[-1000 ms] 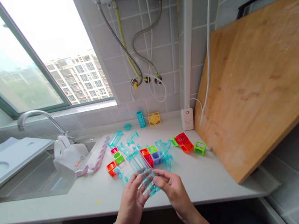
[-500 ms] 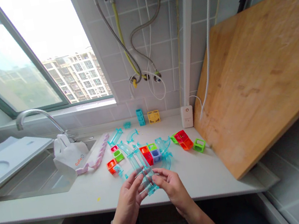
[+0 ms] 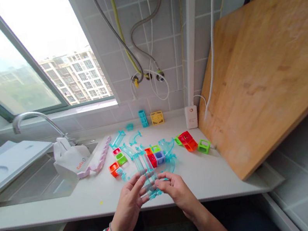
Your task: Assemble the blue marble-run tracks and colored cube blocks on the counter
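Note:
Between my two hands is a long translucent teal track piece [image 3: 147, 175], tilted above the counter's front part. My left hand [image 3: 133, 194] grips its left side, with fingers behind it. On the right side, my right hand [image 3: 175, 191] pinches the piece between thumb and fingers. Just beyond the piece stand joined red, green and purple cube blocks [image 3: 155, 156]. More teal curved pieces [image 3: 167, 148] lie right of these blocks. To the left are an orange block [image 3: 114, 169] and a green block [image 3: 121, 159].
Red blocks [image 3: 188, 141] and a green cube [image 3: 204, 146] lie to the right. A yellow block [image 3: 157, 117] and a blue block [image 3: 143, 119] stand near the wall. A white bag [image 3: 69, 159] sits by the sink; a wooden board [image 3: 267, 72] leans at right.
The camera view has shifted slightly. The teal piece is a little more upright in my hands, which both still hold it.

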Motion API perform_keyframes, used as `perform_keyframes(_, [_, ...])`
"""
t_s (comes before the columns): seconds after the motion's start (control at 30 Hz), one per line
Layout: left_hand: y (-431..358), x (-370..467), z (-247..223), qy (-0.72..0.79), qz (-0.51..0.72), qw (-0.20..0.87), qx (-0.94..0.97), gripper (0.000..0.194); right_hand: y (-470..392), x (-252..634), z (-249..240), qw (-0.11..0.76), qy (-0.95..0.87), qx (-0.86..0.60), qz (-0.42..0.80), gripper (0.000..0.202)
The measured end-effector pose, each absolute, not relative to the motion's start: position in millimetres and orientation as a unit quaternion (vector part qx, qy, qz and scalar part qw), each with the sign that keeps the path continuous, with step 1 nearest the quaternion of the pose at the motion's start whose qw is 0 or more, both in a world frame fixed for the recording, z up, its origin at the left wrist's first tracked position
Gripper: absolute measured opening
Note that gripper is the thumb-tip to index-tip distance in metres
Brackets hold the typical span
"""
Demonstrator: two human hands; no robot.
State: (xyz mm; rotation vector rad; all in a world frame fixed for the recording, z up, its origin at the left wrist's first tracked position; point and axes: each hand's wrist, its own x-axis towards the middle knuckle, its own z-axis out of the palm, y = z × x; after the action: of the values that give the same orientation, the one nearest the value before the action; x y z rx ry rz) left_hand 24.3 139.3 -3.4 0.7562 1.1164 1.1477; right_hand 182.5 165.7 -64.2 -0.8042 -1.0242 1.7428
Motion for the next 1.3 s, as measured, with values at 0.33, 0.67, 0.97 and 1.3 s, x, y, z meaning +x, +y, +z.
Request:
perform_keyframes(0.33, [138,23,-1,0.494,0.499,0.627,0.338,0.046,161,177,-60,0.478,-0.426,-0.331,0.693,0.049])
perform_keyframes(0.67, [167,-46,49,0.558,0.464,0.475,0.497,0.058,197,235,-72,0.565,-0.473,-0.42,0.529,0.055])
perform_keyframes(0.97, [322,-149,91,0.746,0.223,0.102,0.62,0.061,218,253,-99,0.561,-0.5,-0.486,0.447,0.051])
perform_keyframes(1.3, [432,-141,43,0.77,0.048,0.036,0.635,0.032,224,247,-127,0.451,-0.591,-0.572,0.348,0.033])
